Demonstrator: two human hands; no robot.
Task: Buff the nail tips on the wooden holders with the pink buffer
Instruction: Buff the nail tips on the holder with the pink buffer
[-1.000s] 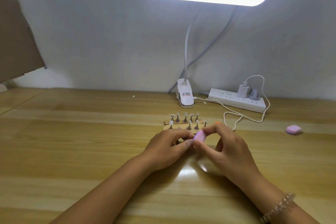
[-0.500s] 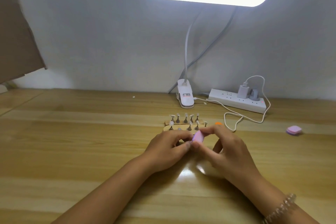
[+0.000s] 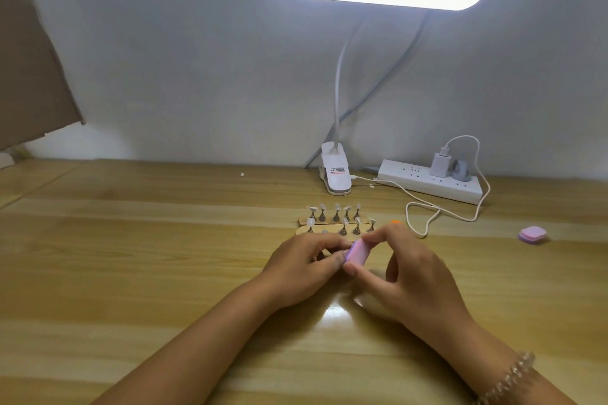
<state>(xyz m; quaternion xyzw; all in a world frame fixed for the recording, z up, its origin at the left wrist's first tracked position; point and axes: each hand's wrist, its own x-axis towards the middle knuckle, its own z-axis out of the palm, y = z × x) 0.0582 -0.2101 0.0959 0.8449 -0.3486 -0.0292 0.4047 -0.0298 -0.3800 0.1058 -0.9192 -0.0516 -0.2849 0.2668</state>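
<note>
Two wooden holders [image 3: 324, 226] lie side by side on the table, with several clear nail tips on small metal stands [image 3: 335, 212]. Just in front of them my right hand [image 3: 404, 270] pinches the pink buffer [image 3: 357, 251] between thumb and fingers. My left hand [image 3: 302, 265] is curled against the buffer's left edge and pinches something small there; what it holds is hidden by the fingers.
A clip-on desk lamp [image 3: 335, 171] with a lit bar stands behind the holders. A white power strip [image 3: 431, 186] with a charger and a looping cable sits at the back right. A second pink block [image 3: 532, 234] lies far right. A small orange item [image 3: 394, 222] peeks behind my right hand.
Both hands stay together in front of the holders. The buffer has shifted slightly in my right hand, with more of its pink face showing now.
</note>
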